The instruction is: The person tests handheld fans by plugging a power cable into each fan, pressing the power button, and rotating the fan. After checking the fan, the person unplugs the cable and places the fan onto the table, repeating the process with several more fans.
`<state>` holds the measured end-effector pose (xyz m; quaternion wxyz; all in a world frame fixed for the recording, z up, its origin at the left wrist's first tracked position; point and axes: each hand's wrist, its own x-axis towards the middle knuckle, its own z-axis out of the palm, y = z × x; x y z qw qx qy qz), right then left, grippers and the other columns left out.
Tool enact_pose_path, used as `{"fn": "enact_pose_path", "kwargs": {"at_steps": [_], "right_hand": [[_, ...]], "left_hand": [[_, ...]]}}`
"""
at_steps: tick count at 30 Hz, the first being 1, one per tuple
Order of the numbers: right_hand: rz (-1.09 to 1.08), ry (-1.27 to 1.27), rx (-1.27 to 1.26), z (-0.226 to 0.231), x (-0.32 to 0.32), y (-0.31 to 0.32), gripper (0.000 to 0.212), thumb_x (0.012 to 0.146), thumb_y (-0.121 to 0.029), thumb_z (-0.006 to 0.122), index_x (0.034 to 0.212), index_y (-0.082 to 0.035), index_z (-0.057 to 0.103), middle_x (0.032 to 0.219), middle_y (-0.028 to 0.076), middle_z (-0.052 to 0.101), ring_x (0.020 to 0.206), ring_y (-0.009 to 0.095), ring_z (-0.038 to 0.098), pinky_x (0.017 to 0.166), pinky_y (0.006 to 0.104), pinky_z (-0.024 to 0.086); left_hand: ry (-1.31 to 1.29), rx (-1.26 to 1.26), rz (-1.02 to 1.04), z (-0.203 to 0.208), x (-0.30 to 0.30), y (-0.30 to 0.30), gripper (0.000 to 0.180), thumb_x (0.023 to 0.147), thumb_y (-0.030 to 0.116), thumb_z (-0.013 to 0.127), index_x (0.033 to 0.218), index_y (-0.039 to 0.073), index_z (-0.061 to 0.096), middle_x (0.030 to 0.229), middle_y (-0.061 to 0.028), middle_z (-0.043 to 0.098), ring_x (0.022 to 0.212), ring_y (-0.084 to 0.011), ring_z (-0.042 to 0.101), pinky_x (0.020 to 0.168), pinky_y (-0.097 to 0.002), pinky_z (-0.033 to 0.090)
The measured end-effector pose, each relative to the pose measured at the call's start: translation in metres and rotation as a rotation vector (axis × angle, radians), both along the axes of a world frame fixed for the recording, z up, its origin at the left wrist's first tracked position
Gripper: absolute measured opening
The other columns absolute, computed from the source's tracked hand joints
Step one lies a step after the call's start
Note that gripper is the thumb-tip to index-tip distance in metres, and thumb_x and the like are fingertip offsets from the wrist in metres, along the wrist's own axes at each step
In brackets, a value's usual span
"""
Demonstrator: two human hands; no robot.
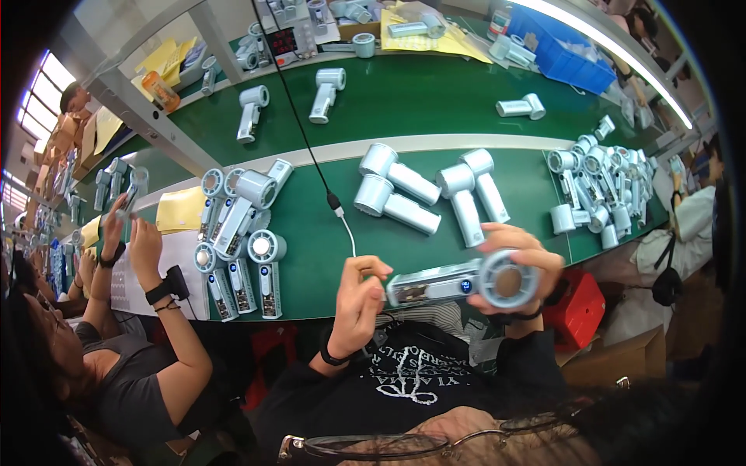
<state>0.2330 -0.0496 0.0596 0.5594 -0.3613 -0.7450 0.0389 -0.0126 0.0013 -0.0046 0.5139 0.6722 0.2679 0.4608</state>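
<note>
My right hand (525, 268) grips the round head of a pale blue handheld fan (435, 285). The fan lies sideways in front of my chest, its open handle showing inner parts and a small lit blue display. At the handle's far end, my left hand (359, 305) is closed in a pinch. A white charging cable (348, 233), joined to a black cord from above, runs down into those fingers; its tip is hidden. Just beyond my hands lie two pairs of closed fans, one pair by a fan (412, 217) and the other by a fan (464, 210).
Several open-handled fans (268, 287) stand grouped on the left of the green table (311, 233). More fans (598, 182) are heaped at the right. Behind runs a green belt (420, 101) with scattered fans. A co-worker (148, 342) sits at left; a red stool (575, 309) stands at right.
</note>
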Motion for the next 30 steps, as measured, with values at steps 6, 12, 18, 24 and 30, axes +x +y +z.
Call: {"fn": "enact_pose_path", "kwargs": {"at_steps": [6,12,18,24,30], "right_hand": [[-0.325,0.613,0.337,0.016,0.076,-0.073,0.074,0.079,-0.039,0.068,0.130,0.000,0.031,0.090,0.016,0.055,0.075,0.028,0.056,0.072,0.0450,0.052],[-0.084,0.913,0.168,0.018,0.084,-0.109,0.083,0.086,-0.058,0.052,0.135,0.005,0.029,0.079,0.015,0.054,0.075,0.030,0.056,0.070,0.0394,0.050],[0.308,0.712,0.355,0.056,0.068,-0.066,0.078,0.088,-0.053,0.049,0.138,0.004,0.030,0.087,0.015,0.058,0.090,0.031,0.055,0.082,0.0451,0.046],[-0.327,0.635,-0.239,0.028,0.111,0.088,0.065,0.081,-0.027,0.069,0.133,-0.003,0.039,0.109,0.012,0.056,0.095,0.020,0.056,0.088,0.0310,0.044],[-0.687,0.316,-0.865,-0.076,0.198,0.269,0.092,0.060,-0.047,0.085,0.123,-0.002,0.036,0.106,0.022,0.058,0.095,0.028,0.061,0.078,0.0336,0.051]], "left_hand": [[-0.036,-0.003,0.192,0.006,-0.013,0.010,0.044,0.101,0.022,0.039,0.062,0.001,0.042,0.109,-0.0174,0.048,0.089,-0.0205,0.051,0.075,-0.0290,0.042],[0.108,0.038,0.260,-0.004,-0.010,0.014,0.040,0.100,0.018,0.039,0.065,-0.001,0.045,0.106,-0.0156,0.050,0.079,-0.0165,0.050,0.070,-0.0274,0.042],[0.152,0.065,0.223,-0.004,-0.005,0.017,0.037,0.101,0.016,0.038,0.075,-0.006,0.052,0.102,-0.0125,0.054,0.065,-0.0112,0.047,0.062,-0.0249,0.040],[0.090,-0.026,0.138,-0.005,-0.012,0.015,0.037,0.101,0.018,0.038,0.079,-0.007,0.055,0.099,-0.0118,0.057,0.065,-0.0105,0.047,0.058,-0.0239,0.040],[0.120,-0.039,0.108,0.000,-0.015,0.011,0.036,0.101,0.017,0.038,0.082,-0.008,0.056,0.099,-0.0111,0.058,0.064,-0.0101,0.047,0.057,-0.0234,0.039]]}}
